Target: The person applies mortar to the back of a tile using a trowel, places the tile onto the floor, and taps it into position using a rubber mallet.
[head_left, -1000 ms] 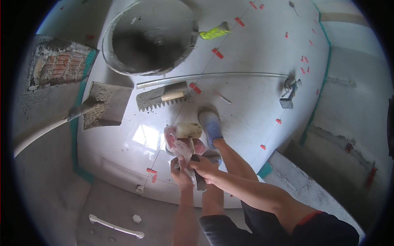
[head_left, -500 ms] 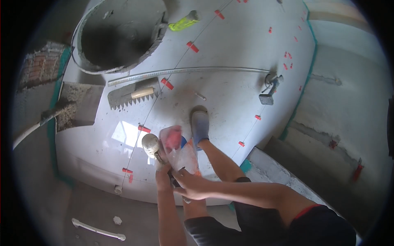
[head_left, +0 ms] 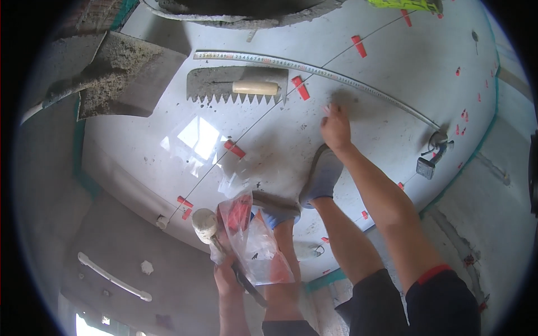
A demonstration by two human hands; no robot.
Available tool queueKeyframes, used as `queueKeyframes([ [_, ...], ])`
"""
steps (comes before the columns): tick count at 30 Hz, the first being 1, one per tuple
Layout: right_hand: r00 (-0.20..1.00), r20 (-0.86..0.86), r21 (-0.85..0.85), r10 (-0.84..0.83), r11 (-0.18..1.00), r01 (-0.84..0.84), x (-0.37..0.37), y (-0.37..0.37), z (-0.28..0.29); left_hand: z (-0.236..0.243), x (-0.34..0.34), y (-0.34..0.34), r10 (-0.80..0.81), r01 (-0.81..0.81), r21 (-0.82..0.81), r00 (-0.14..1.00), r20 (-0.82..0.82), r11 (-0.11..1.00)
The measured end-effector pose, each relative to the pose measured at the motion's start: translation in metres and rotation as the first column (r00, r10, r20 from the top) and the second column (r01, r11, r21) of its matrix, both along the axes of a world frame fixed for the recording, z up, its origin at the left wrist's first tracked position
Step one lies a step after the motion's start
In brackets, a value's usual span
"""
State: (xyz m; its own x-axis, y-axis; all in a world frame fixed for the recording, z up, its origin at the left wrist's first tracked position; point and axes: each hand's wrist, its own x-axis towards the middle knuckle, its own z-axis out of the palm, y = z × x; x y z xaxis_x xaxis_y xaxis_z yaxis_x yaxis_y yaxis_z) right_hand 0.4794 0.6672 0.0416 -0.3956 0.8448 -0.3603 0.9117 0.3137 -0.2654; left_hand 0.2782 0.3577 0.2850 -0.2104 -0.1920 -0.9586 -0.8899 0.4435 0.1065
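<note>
My left hand is closed round the handle of a white-headed mallet. Beside it, against the mallet, is a clear plastic bag with red pieces inside; how the bag is held is hidden. My right hand reaches down to the pale tiled floor, just ahead of my right foot. Its fingers are pinched together at the tips, and whatever is between them is too small to make out. Red wedge clips stand along the tile joint to its left.
A notched trowel lies beyond, below a steel ruler. A mortar-caked shovel is at the left. The rim of a mortar tub shows at the top. A black-and-grey tool lies at the right.
My right hand has left the bag and stretched forward to the floor, where a small thin stick lay. The view has shifted, and my left foot now shows beside the bag.
</note>
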Motion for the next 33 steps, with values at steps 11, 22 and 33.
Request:
queueKeyframes([
  [11, 0.942, -0.227, -0.389, 0.246, 0.864, -0.319, -0.156, 0.050, 0.056, 0.066, -0.040, -0.159, -0.220, 0.196, -0.304, 0.974, -0.048, 0.933],
  [22, 0.885, -0.091, -0.995, -0.457, -0.003, -0.104, 0.068, 0.078, 0.213, 0.122, 0.054, -0.244, -0.435, 0.467, -0.512, 0.880, 0.191, 0.720],
  [33, 0.999, 0.034, -0.160, -0.039, 0.986, 0.044, 0.215, 0.130, 0.061, 0.096, 0.162, -0.233, -0.566, 0.631, -0.372, 0.775, 0.280, 0.680],
])
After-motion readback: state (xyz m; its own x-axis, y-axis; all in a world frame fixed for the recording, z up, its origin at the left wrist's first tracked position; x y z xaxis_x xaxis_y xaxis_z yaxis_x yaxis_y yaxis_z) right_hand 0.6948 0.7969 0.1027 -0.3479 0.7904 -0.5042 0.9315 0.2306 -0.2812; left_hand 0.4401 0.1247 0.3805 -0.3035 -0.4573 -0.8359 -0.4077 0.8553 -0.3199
